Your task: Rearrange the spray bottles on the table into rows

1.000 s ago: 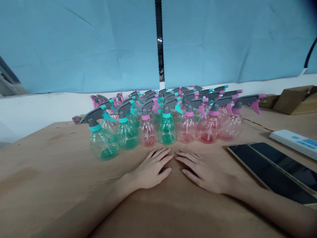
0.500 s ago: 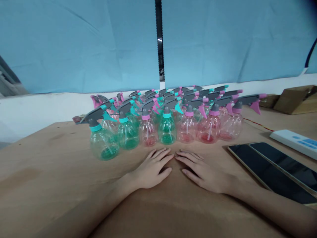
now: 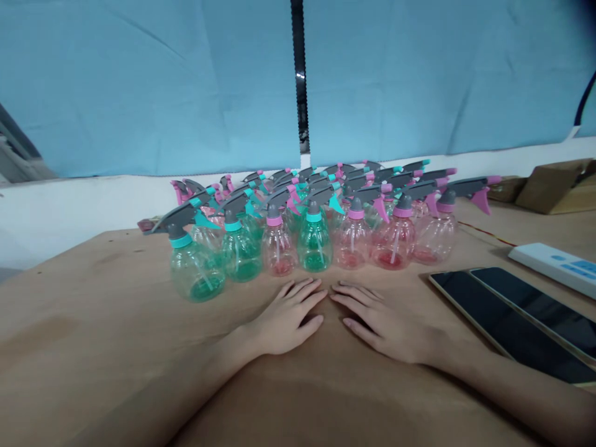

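Note:
My left hand (image 3: pixel 291 315) lies palm down on the wooden table (image 3: pixel 116 347), fingers stretched out and holding nothing. Beside it my right hand (image 3: pixel 377 320) rests flat in the same way, with a small gap between the two. Just beyond the fingertips stand several clear spray bottles in rows, upright and touching or close together. A green spray bottle (image 3: pixel 315 245) and a pink spray bottle (image 3: pixel 279 249) are nearest my left hand. Another pink spray bottle (image 3: pixel 352 245) stands in front of my right hand. At the left end, a green spray bottle (image 3: pixel 198 273) sits slightly forward. The back rows are partly hidden.
Two dark-screened phones (image 3: pixel 510 329) lie side by side to the right. Behind them are a white power strip (image 3: pixel 554 267) and a thin red-yellow wire (image 3: pixel 488 234). An open cardboard box (image 3: pixel 554 186) stands at the back right. Blue sheeting (image 3: pixel 162 87) covers the wall.

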`<action>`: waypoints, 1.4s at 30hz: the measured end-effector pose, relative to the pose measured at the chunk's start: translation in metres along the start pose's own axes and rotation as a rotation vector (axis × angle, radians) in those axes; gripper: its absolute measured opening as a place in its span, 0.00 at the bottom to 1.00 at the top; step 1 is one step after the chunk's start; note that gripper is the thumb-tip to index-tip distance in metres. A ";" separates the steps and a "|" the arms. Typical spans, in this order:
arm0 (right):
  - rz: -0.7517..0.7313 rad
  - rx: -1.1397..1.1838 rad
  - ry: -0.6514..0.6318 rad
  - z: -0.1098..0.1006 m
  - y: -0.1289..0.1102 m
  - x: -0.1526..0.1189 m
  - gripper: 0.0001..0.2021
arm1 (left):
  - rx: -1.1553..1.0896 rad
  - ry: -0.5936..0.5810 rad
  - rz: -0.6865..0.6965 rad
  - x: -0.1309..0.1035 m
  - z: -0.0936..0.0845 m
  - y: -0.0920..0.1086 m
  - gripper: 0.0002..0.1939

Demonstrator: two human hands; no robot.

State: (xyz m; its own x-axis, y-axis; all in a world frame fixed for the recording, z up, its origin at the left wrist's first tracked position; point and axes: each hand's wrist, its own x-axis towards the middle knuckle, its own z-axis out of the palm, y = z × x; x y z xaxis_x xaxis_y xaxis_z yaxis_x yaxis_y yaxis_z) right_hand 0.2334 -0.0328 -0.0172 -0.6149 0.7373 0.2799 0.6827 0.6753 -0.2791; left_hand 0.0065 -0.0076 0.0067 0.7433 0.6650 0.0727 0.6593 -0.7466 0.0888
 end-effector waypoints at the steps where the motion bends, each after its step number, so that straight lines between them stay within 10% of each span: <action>1: -0.001 0.006 0.005 0.000 0.000 0.000 0.22 | -0.002 0.002 0.001 0.000 0.000 0.000 0.24; 30: -0.004 0.007 0.000 -0.003 -0.002 0.000 0.22 | -0.042 0.063 0.006 -0.001 -0.003 0.001 0.22; 37: -0.002 0.000 -0.008 -0.003 -0.001 0.000 0.20 | 0.039 0.245 0.033 -0.001 -0.006 0.010 0.15; 42: -0.008 -0.021 -0.015 -0.003 -0.002 0.000 0.20 | 0.233 0.568 -0.018 0.007 -0.062 -0.003 0.13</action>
State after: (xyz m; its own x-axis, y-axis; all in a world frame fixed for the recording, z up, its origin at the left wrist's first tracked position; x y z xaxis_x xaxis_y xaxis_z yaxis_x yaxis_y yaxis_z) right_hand 0.2337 -0.0345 -0.0137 -0.6260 0.7322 0.2684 0.6857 0.6808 -0.2577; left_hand 0.0029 0.0008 0.0684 0.5971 0.5354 0.5974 0.7264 -0.6768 -0.1194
